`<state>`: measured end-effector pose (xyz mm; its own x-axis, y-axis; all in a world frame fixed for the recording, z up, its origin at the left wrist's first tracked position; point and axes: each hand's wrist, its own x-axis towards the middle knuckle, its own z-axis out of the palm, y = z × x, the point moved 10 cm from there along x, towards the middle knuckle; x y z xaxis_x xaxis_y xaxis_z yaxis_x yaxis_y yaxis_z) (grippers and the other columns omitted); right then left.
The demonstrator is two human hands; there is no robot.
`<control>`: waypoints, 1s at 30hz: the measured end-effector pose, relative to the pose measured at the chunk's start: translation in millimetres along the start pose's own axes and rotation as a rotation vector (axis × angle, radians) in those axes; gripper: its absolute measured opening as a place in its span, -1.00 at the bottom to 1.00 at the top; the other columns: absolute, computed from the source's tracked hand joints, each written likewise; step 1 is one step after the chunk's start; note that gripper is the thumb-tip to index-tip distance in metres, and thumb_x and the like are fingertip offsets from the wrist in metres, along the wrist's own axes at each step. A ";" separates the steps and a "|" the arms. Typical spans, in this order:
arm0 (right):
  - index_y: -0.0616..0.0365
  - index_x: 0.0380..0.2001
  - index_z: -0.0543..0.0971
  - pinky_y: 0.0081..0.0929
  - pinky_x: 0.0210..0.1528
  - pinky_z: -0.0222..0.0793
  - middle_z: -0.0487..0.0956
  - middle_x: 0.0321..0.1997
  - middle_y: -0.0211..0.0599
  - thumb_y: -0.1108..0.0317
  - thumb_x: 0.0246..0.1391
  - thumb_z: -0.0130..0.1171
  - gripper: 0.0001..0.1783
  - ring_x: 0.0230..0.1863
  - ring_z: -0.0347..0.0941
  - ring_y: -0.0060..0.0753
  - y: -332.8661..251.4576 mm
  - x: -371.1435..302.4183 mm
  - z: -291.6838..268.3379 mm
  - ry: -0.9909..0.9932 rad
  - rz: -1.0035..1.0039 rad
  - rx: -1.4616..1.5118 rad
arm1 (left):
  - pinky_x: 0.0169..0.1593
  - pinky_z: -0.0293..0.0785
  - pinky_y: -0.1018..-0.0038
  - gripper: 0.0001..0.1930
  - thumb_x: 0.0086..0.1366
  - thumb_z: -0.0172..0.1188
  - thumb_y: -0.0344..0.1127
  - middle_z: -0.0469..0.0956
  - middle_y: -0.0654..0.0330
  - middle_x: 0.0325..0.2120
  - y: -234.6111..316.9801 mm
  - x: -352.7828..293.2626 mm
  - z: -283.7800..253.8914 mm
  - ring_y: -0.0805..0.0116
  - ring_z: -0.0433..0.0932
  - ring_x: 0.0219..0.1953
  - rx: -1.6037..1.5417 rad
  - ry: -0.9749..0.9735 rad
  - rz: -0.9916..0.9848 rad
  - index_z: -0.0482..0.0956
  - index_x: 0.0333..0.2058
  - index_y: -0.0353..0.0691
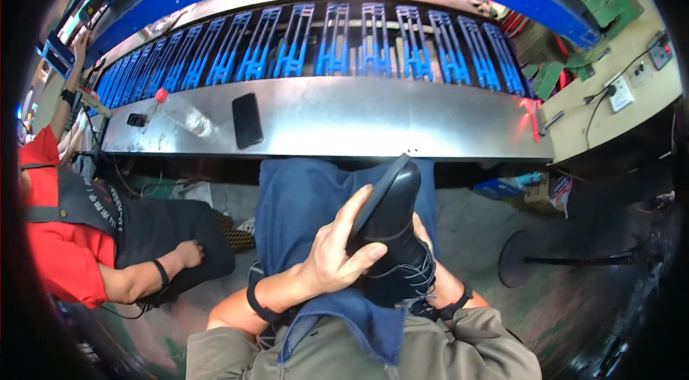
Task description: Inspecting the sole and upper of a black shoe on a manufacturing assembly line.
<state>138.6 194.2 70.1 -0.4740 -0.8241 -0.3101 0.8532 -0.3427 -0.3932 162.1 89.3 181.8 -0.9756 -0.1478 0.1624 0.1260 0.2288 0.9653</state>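
A black lace-up shoe (pixel 393 233) is tilted on its side above my lap, toe pointing away from me and its dark sole edge turned to the left. My left hand (pixel 337 251) grips it from the left, fingers along the sole and thumb across the upper. On the far side, my right hand (pixel 433 254) holds the shoe near the laces; most of its fingers are hidden behind the upper. Grey laces (pixel 420 272) cross the front of the shoe near my right wrist. Beneath lies a blue apron (pixel 294 200) over my legs.
Ahead runs a metal ledge (pixel 323 118) with a black phone (pixel 247 122), a clear bottle (pixel 194 120) and a small black object (pixel 137 119). Behind it is a conveyor with blue slats (pixel 334 46). A person in red (pixel 72 265) sits close on my left. A red-handled tool (pixel 532 120) lies at the ledge's right end.
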 end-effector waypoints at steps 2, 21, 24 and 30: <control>0.36 0.12 0.43 -0.09 -0.18 0.74 0.65 -0.12 0.14 -0.11 0.46 -0.14 -0.35 -0.28 0.70 0.01 -9.3 -1.6 9.8 -0.046 -0.047 -0.077 | 0.09 0.57 0.26 -0.18 0.35 0.36 -0.10 0.55 -0.28 0.07 3.5 5.9 -0.3 -0.05 0.65 0.02 0.007 -0.002 0.023 0.18 0.38 -0.48; 0.26 0.15 0.38 -0.22 -0.43 0.70 0.63 -0.37 0.12 0.09 0.44 0.00 -0.54 -0.48 0.66 -0.04 8.3 -1.9 -1.3 0.051 0.060 0.050 | -0.22 0.63 0.33 -0.29 0.41 0.25 -0.35 0.67 -0.23 -0.17 18.3 10.5 -1.1 0.04 0.75 -0.32 0.163 -0.092 0.094 0.17 0.42 -0.44; 0.23 0.20 0.39 -0.14 -0.24 0.71 0.64 -0.20 0.14 -0.02 0.48 -0.14 -0.46 -0.31 0.68 0.00 3.9 -3.3 10.1 0.051 0.050 0.095 | -0.16 0.64 0.33 -0.24 0.39 0.29 -0.33 0.65 -0.24 -0.10 25.4 8.2 -1.8 0.04 0.75 -0.22 0.173 -0.092 0.105 0.12 0.42 -0.48; 0.33 0.19 0.49 -0.26 0.05 0.54 0.68 -0.06 -0.08 -0.17 0.51 -0.46 -0.21 -0.03 0.64 -0.22 -38.3 -1.7 39.6 0.135 -0.341 -0.806 | 0.39 0.26 0.24 0.18 0.12 0.58 -0.16 0.25 -0.06 0.34 -6.2 16.1 -17.8 0.19 0.31 0.35 -0.365 0.067 -0.149 -0.13 0.48 -0.35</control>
<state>115.4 190.9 120.0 -0.7398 -0.6572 -0.1442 0.2720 -0.0960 -0.9575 148.8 68.4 182.0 -0.9756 -0.2188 0.0163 0.0513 -0.1554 0.9865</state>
